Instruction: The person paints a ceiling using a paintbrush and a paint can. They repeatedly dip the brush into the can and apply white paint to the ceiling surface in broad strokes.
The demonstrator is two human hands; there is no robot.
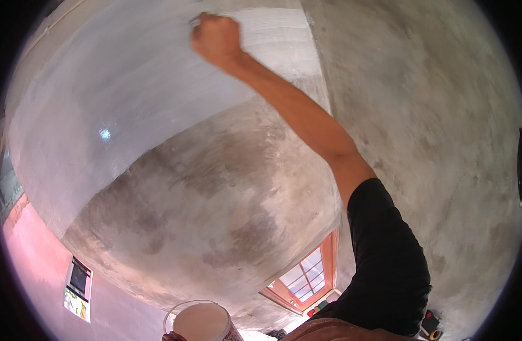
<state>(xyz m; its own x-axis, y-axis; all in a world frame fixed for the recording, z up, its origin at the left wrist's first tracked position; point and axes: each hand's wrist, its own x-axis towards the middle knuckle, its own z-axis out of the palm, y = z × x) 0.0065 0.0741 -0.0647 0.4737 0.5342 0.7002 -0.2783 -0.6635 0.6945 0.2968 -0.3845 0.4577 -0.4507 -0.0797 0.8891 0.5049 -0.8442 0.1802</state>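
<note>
High on the wall, my right hand [216, 38] is closed in a fist around a paintbrush [194, 22]. Only a small grey, metal-like bit of it shows beside the fingers; the rest is hidden. Wet-looking whitish paint [141, 85] spreads around that hand, with a curved lower border against the bare grey-brown plaster [209, 176]. At the bottom edge, my left hand [173, 337] grips the rim of a paint bucket [233, 332], its fingers partly cut off by the frame. Pale, creamy paint [201, 323] fills the bucket, and its thin wire handle stands up.
An unpainted wall [425, 142] meets the painted one at a corner on the right. Below stands an orange-brown framed glazed door or window [306, 278]. A pink wall [39, 238] with a small window [79, 284] lies lower left. Dark and yellow items [431, 327] sit lower right.
</note>
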